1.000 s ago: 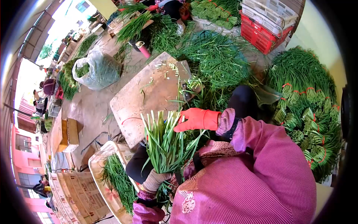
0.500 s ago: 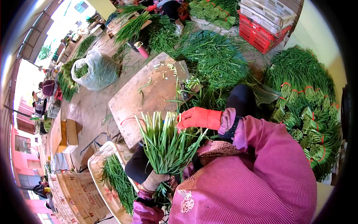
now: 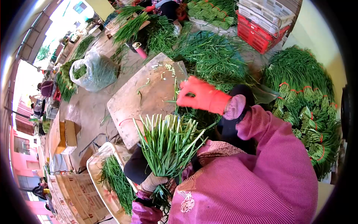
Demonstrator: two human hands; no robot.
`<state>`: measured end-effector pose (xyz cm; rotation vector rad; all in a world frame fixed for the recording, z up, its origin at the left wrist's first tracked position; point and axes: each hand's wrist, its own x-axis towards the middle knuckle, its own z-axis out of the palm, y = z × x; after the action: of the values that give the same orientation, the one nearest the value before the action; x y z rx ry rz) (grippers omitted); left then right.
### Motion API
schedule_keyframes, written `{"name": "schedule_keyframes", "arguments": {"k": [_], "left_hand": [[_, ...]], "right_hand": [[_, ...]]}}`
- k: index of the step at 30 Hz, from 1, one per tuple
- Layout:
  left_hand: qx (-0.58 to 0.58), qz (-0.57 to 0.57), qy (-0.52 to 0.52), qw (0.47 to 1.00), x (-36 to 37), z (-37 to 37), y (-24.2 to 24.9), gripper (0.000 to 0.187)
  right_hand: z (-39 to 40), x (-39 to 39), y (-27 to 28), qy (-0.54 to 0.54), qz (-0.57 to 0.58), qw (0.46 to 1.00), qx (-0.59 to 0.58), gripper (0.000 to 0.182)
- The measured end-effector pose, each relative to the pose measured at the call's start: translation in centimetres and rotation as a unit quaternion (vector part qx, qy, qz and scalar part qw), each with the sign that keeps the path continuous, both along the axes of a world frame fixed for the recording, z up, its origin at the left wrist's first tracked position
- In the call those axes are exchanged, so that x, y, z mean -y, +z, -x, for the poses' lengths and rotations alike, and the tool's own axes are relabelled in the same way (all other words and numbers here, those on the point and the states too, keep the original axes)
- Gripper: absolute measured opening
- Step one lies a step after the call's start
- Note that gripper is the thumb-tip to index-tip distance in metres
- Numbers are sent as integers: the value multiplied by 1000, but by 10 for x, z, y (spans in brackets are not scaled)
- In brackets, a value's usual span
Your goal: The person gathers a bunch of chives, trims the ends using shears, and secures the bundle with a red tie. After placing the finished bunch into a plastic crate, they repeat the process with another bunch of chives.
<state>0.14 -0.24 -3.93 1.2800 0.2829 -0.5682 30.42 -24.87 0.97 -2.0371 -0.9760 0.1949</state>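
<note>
One left grip [image 3: 153,182] clasps one green bunch [image 3: 167,149]; whether one right grip [image 3: 201,96], near one board [image 3: 140,102], pinches, I cannot tell.

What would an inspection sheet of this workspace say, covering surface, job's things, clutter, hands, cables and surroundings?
Surface: flat, stained brownish board.
Job's things: bunch of long green stalks, pale ends pointing toward the board.
Clutter: short whitish stem scraps on the board; loose pile of thin green stalks beyond it.
Left hand: greyish covering, gripping the bunch's leafy lower part.
Right hand: red-orange glove, apart from the bunch, blurred.
Cables: thin dark strips on the floor; cannot tell whether cables.
Surroundings: cream plastic crate holding greens; red plastic crate under white ones.
</note>
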Motion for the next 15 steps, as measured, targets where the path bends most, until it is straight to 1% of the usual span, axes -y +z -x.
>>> {"name": "schedule_keyframes", "arguments": {"k": [1, 2, 3, 4, 5, 6, 8, 9, 10, 11, 12, 13, 14, 15], "left_hand": [[1, 0, -1, 1000, 1, -2, 1, 78], [-11, 22, 0, 1000, 1, -4, 4, 83], [-24, 43, 3, 999, 1, -5, 5, 87], [-24, 42, 5, 999, 0, -4, 4, 87], [-27, 36, 3, 999, -2, -3, 0, 87], [-31, 32, 1, 999, -4, -2, -2, 87], [-24, 22, -6, 999, -9, 0, -8, 84], [-27, 0, -35, 999, -13, -2, -11, 83], [-30, -21, -65, 997, -14, -3, -13, 82], [41, -56, -56, 996, -11, -1, -14, 74], [40, -56, -56, 996, -14, 3, -13, 74], [-28, -4, -46, 999, -20, 9, -13, 69], [-97, 48, -35, 994, -23, 14, -13, 64], [-31, 27, 0, 999, -10, 10, -7, 55]], "right_hand": [[4, -9, -2, 52, -2, 993, -110, 19], [10, -19, -8, 105, -3, 970, -218, 20], [15, -28, -18, 124, -7, 968, -217, 20], [20, -35, -22, 144, -11, 965, -217, 19], [24, -38, -24, 160, -36, 946, -280, 23], [25, -40, -26, 162, -36, 945, -281, 23], [25, -43, -33, 153, -43, 929, -334, 29], [25, -41, -33, 127, -92, 935, -318, 33], [19, -37, -30, 120, -123, 932, -320, 32], [12, -32, -26, 66, -128, 957, -252, 28], [3, -26, -21, 11, -132, 974, -181, 24], [-12, -17, -16, -103, -80, 991, -9, 19], [-25, -6, -11, -212, -23, 963, 163, 14], [-34, 8, 1, -272, 45, 911, 307, 12]]}}
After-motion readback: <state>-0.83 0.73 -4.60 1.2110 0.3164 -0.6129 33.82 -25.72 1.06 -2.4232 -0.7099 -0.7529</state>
